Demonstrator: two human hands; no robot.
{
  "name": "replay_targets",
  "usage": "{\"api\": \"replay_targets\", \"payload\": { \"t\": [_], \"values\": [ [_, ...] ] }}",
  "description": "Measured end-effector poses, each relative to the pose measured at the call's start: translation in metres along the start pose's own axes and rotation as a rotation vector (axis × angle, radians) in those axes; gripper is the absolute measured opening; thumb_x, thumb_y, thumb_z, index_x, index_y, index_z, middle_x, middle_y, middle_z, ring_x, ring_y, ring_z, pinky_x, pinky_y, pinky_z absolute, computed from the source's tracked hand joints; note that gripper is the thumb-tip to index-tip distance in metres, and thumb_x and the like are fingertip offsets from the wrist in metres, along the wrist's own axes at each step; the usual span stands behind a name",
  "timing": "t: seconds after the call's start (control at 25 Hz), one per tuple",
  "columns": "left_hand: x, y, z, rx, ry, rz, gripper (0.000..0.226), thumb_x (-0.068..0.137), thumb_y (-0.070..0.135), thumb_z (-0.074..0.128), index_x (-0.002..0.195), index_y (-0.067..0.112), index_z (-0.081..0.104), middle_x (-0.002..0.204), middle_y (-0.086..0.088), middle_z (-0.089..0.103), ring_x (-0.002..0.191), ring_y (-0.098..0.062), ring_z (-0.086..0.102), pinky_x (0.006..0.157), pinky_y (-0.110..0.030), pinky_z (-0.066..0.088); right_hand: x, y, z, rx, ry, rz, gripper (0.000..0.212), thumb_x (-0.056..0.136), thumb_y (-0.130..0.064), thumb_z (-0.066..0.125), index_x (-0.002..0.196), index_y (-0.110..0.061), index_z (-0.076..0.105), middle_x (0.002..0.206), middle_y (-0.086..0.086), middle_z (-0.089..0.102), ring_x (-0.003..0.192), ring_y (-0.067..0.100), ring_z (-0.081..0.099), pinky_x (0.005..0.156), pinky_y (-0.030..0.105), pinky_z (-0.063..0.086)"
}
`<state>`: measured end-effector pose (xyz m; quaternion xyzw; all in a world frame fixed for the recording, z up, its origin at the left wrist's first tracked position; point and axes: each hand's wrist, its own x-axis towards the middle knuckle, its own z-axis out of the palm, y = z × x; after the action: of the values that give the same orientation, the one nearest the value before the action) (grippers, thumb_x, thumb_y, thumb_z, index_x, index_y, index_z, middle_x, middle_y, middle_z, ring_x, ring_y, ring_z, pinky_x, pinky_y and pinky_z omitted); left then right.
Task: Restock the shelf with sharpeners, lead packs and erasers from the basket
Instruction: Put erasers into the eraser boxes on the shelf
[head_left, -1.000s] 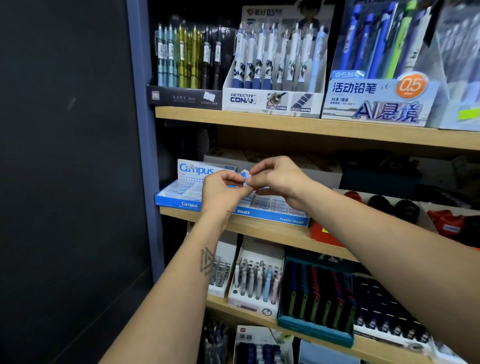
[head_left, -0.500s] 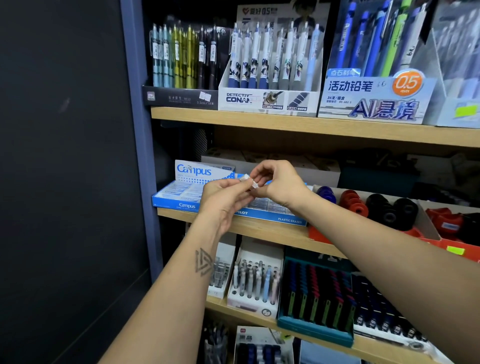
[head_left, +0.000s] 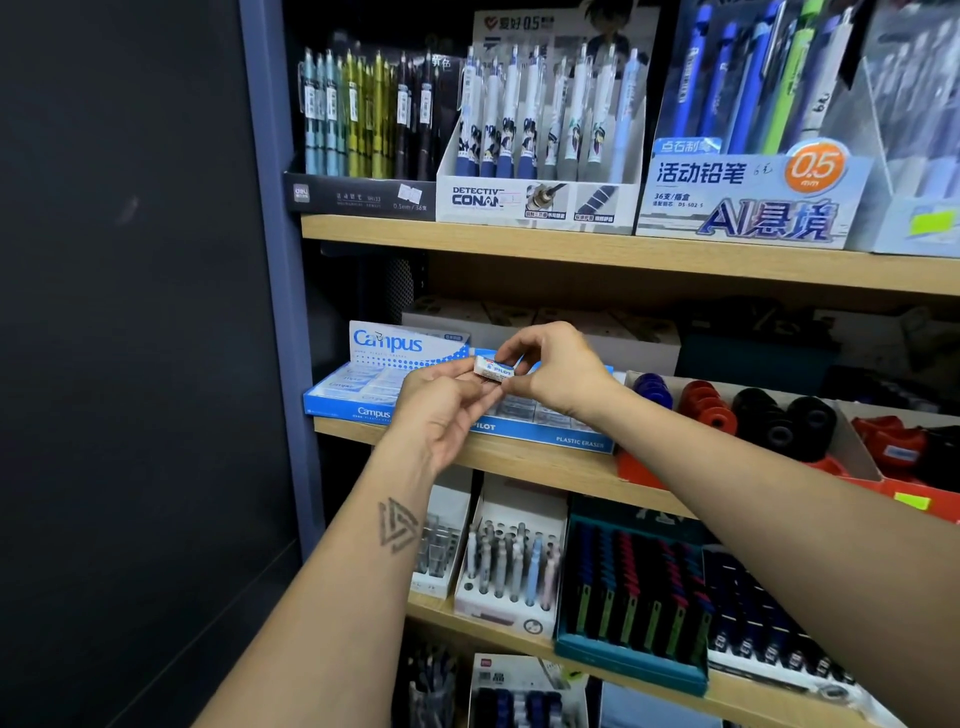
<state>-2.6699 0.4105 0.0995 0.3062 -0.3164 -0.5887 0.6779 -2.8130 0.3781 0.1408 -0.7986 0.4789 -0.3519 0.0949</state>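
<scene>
A small white Pilot eraser (head_left: 493, 368) is held between both hands, just above the middle shelf. My left hand (head_left: 441, 410) pinches its left end from below. My right hand (head_left: 558, 371) pinches its right end with thumb and fingers. Behind and below the hands lies the blue Pilot plastic eraser display box (head_left: 550, 436), with a Campus eraser box (head_left: 358, 389) to its left. Round sharpeners (head_left: 763, 415) in blue, red and black fill a red tray to the right. The basket is out of view.
The wooden middle shelf (head_left: 519, 460) holds the eraser boxes. Pen and mechanical pencil displays (head_left: 540, 156) stand on the shelf above. Lead packs and pen trays (head_left: 628, 592) fill the shelf below. A dark wall panel (head_left: 130, 338) closes off the left side.
The eraser has been turned between the fingers, so its Pilot label now faces me. Both hands dropped slightly and stay over the eraser box.
</scene>
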Motion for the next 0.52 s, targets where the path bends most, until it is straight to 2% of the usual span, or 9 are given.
{"api": "replay_targets", "payload": {
  "t": [0.08,0.16,0.24,0.36,0.44,0.52],
  "values": [
    [0.002,0.003,0.003,0.324,0.107,0.132,0.038,0.088,-0.019,0.051,0.122,-0.005,0.059,0.112,-0.022,0.069,0.101,-0.027,0.07,0.095,-0.037,0.056,0.008,0.007,-0.003,-0.046,0.067,0.1,0.02,0.076,-0.005,0.08,0.085,-0.021,0.072,0.084,-0.006,0.068,0.076,0.009,0.062,0.072,0.023,0.051],
    [0.004,0.006,0.0,0.862,0.224,0.364,0.035,0.089,-0.007,0.057,0.118,0.008,0.067,0.115,-0.008,0.071,0.103,-0.018,0.067,0.096,-0.032,0.053,0.023,0.021,-0.005,-0.124,0.127,0.276,0.012,0.078,-0.008,0.08,0.085,-0.016,0.075,0.09,-0.002,0.069,0.086,0.012,0.064,0.079,0.026,0.054],
    [0.003,0.004,-0.005,1.222,0.192,0.462,0.032,0.091,0.003,0.057,0.118,0.015,0.071,0.122,0.0,0.069,0.108,-0.018,0.064,0.094,-0.027,0.049,0.03,0.031,0.0,-0.222,0.108,0.394,0.009,0.08,-0.014,0.077,0.089,-0.015,0.075,0.098,0.004,0.072,0.092,0.021,0.067,0.085,0.032,0.057],
    [0.001,-0.005,-0.008,1.462,0.015,0.449,0.032,0.091,0.008,0.055,0.118,0.014,0.072,0.125,-0.002,0.069,0.12,-0.021,0.059,0.103,-0.03,0.045,0.032,0.037,0.011,-0.282,0.043,0.424,0.017,0.081,-0.012,0.073,0.098,-0.012,0.073,0.104,0.009,0.069,0.097,0.028,0.067,0.085,0.041,0.059],
    [-0.001,-0.01,-0.007,1.584,-0.079,0.429,0.03,0.09,0.013,0.055,0.114,0.012,0.073,0.12,-0.006,0.07,0.117,-0.024,0.06,0.101,-0.034,0.048,0.032,0.036,0.019,-0.306,0.014,0.411,0.019,0.082,-0.007,0.072,0.101,-0.011,0.072,0.105,0.01,0.068,0.098,0.028,0.066,0.086,0.041,0.058],
    [0.001,-0.01,-0.007,1.648,-0.108,0.415,0.027,0.09,0.019,0.055,0.109,0.013,0.074,0.114,-0.008,0.072,0.112,-0.026,0.061,0.096,-0.038,0.05,0.033,0.035,0.026,-0.318,0.022,0.399,0.021,0.083,-0.004,0.07,0.103,-0.011,0.071,0.107,0.01,0.068,0.099,0.029,0.065,0.088,0.041,0.057]
  ]
}}
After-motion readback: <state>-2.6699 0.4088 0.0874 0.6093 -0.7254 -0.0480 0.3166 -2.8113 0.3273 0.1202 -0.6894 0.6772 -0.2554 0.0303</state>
